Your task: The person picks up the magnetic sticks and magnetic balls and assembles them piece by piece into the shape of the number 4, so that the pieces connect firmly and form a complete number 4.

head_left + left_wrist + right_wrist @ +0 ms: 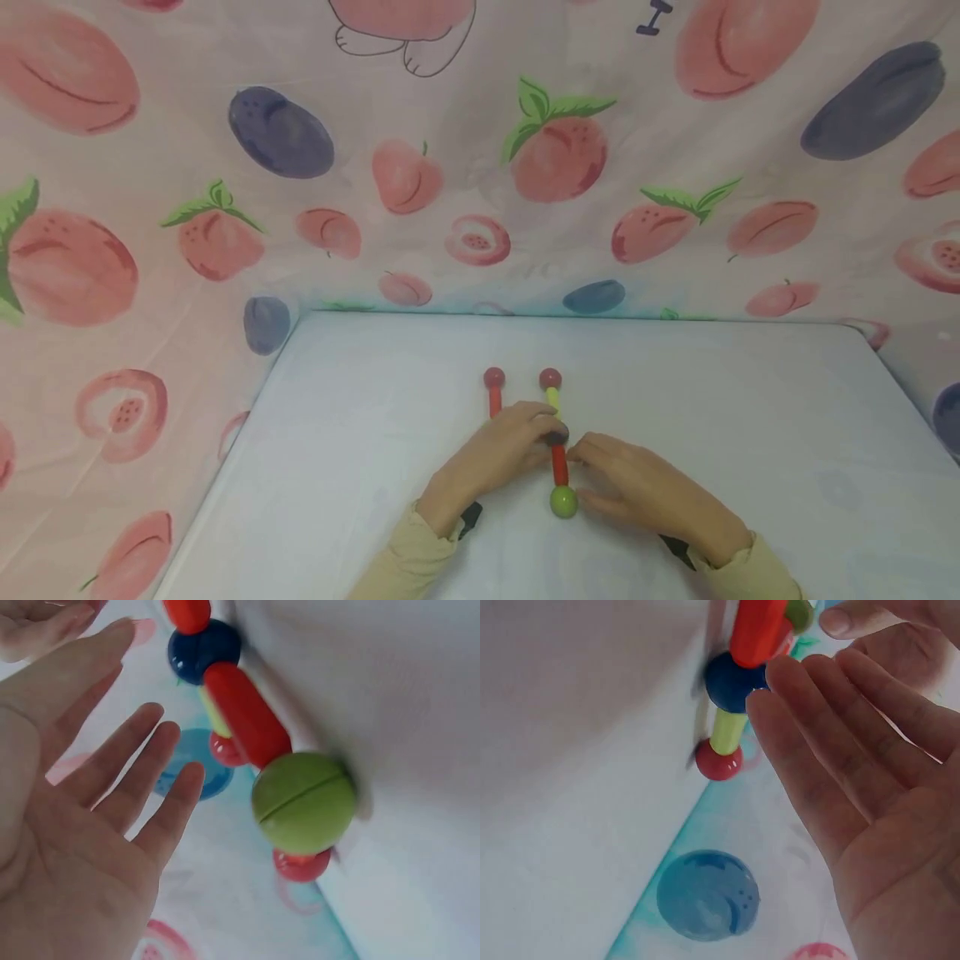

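Note:
Colored balls and short rods lie joined in a bent chain on the white table. In the head view, a red rod links a near green ball to a dark blue ball. A yellow rod runs on to a red ball. My left hand reaches over the chain's middle, fingertips at the blue ball, fingers loosely extended. It hides another green ball, seen in the left wrist view. Beside the red rod, my right hand has nearly straight fingers, close by the blue ball in the right wrist view.
On the left branch, an orange-red rod ends in a second red ball. The white table stretches to both sides. Behind it hangs a fruit-patterned cloth, meeting the table's back edge.

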`<action>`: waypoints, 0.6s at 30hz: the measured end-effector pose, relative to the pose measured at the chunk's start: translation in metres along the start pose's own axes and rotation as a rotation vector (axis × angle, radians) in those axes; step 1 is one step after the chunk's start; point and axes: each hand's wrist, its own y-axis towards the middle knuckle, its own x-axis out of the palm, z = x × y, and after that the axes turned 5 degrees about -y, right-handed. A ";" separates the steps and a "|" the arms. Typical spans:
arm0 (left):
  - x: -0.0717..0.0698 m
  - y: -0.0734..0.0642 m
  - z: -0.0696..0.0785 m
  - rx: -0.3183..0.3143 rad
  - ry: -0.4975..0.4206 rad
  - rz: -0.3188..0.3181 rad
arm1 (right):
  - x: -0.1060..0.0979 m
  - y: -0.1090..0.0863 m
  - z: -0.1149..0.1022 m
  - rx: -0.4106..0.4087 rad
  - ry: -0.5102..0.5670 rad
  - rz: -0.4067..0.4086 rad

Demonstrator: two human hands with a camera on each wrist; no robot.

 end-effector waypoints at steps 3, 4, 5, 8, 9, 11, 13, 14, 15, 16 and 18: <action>-0.007 -0.003 0.002 -0.026 0.007 0.036 | -0.005 0.001 0.000 0.039 -0.017 0.006; -0.009 -0.004 0.002 -0.033 0.016 0.049 | -0.006 0.001 0.000 0.049 -0.027 0.013; -0.011 -0.006 0.003 -0.041 0.024 0.061 | -0.008 0.002 -0.001 0.057 -0.044 0.028; -0.017 -0.011 0.005 -0.066 0.033 0.103 | -0.010 0.002 -0.001 0.061 -0.100 0.088; -0.019 -0.012 0.005 -0.080 0.034 0.115 | -0.011 0.002 -0.001 0.057 -0.116 0.114; -0.022 -0.016 0.005 -0.101 0.036 0.141 | -0.012 0.002 0.000 0.039 -0.141 0.169; -0.025 -0.020 0.006 -0.121 0.044 0.166 | -0.012 0.001 0.000 0.023 -0.155 0.219; -0.025 -0.021 0.005 -0.130 0.049 0.180 | -0.013 0.001 0.000 0.013 -0.159 0.242; -0.026 -0.023 0.005 -0.135 0.050 0.195 | -0.013 0.001 0.001 0.005 -0.161 0.260; -0.026 -0.025 0.004 -0.137 0.053 0.212 | -0.013 0.001 0.001 -0.002 -0.163 0.274; -0.026 -0.028 0.002 -0.141 0.060 0.245 | -0.013 0.000 0.001 -0.001 -0.169 0.286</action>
